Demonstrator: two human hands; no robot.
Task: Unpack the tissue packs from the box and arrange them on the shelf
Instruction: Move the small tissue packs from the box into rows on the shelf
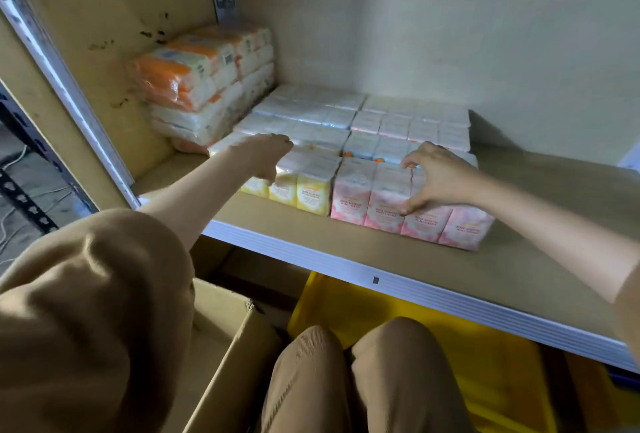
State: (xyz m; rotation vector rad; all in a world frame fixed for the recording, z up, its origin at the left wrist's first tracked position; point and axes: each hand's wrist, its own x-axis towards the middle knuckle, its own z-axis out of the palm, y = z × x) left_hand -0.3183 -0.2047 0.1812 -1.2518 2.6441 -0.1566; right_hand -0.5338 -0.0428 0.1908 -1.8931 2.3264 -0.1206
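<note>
Several tissue packs lie in rows on the tan shelf (519,259). At the front stand a yellow pack (304,195) and, to its right, a pink pack (384,210). My left hand (268,155) lies over the top of the yellow pack, thumb down its front face. My right hand (434,178) grips the pink pack, fingers over its top edge and thumb on its front. Behind them more white packs (346,113) fill the shelf to the wall. The open cardboard box (221,339) sits below the shelf at lower left; its inside is hidden.
A taller stack of orange-and-white tissue bundles (204,82) leans in the shelf's back left corner. Bare shelf board lies right of the packs. A yellow bin (391,308) sits under the shelf. My knees (346,380) are below, a dark metal rack (24,190) at far left.
</note>
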